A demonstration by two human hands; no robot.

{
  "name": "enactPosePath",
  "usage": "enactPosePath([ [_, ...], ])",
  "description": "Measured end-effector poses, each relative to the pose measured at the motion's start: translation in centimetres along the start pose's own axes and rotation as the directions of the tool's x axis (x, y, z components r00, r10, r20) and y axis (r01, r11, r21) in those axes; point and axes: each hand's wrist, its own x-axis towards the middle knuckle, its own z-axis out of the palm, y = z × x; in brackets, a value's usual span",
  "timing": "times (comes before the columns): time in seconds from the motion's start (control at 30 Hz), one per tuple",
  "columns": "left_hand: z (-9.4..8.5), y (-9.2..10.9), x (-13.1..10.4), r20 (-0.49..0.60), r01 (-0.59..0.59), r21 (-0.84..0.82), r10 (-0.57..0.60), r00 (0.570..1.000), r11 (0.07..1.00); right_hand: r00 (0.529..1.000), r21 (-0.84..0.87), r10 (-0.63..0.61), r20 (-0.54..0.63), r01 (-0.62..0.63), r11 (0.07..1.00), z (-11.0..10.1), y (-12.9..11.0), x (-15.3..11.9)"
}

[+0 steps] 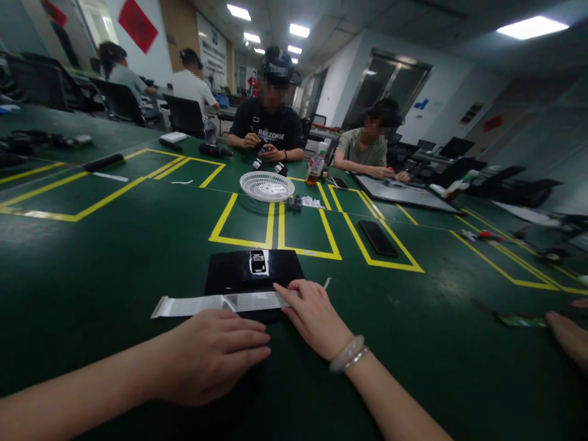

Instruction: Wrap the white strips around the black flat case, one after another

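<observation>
Across the green table, a round white slotted basket sits beyond the black stand, with a bottle holding some reddish-brown liquid to its right. The stand has a small rectangular opening near its far edge.

A flat white ribbon lies along the near part of the stand. Its left end sticks out past the stand's left edge onto the tabletop, and its right part reaches the right hand. Bare green surface shows left of the ribbon, and more lies between the right forearm and a co-worker's hand at the right border, near a green board. Yellow tape outlines boxes beyond the stand; a dark phone lies in one of them, to the right.

The left hand is just on the near side of the ribbon, back upward, fingers stretched to the right and close together; it has nothing visible in its grip. The right hand comes in from the lower right, its forefinger and thumb slightly apart at the ribbon's right part. Whether they pinch it or only touch it, I cannot tell.
</observation>
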Motion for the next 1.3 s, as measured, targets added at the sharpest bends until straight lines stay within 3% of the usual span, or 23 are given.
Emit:
enactPosePath([
  [0.1, 0.7, -1.2, -0.1, 0.011, 0.130, 0.114, -0.132, 0.991, 0.985, 0.999, -0.043, 0.025, -0.046, -0.027, 0.999, -0.2, -0.2, 0.0],
  [0.3, 2.0, -2.7, -0.3, 0.096, 0.238, 0.160, -0.255, 0.962, 0.958, 0.994, -0.121, 0.055, -0.091, -0.066, 0.990, -1.1, -0.3, -0.8],
  [0.5, 1.8, -2.9, -0.2, 0.057, 0.225, 0.172, -0.238, 0.970, 0.959, 1.000, -0.111, 0.016, 0.013, -0.014, 0.994, -0.8, -1.0, -1.4],
  [0.7, 1.7, -3.1, -0.2, 0.014, 0.235, 0.172, -0.241, 0.970, 0.957, 0.999, -0.135, 0.035, 0.008, -0.033, 0.990, -0.4, -1.3, -1.6],
  [0.87, 1.6, -3.6, 0.1, -0.021, 0.273, 0.184, -0.274, 0.961, 0.944, 0.999, -0.054, 0.024, -0.021, -0.025, 0.998, -1.1, -1.1, -1.5],
  [1.1, 1.2, -5.0, 0.0, 0.093, 0.311, 0.157, -0.327, 0.940, 0.938, 1.000, 0.065, 0.005, 0.024, -0.006, 0.998, -1.5, -1.0, -1.3],
  [1.3, 1.5, -4.9, 0.0, 0.135, 0.364, 0.159, -0.385, 0.913, 0.918, 0.992, 0.022, -0.006, -0.124, 0.009, 1.000, -1.8, -0.6, -1.3],
])
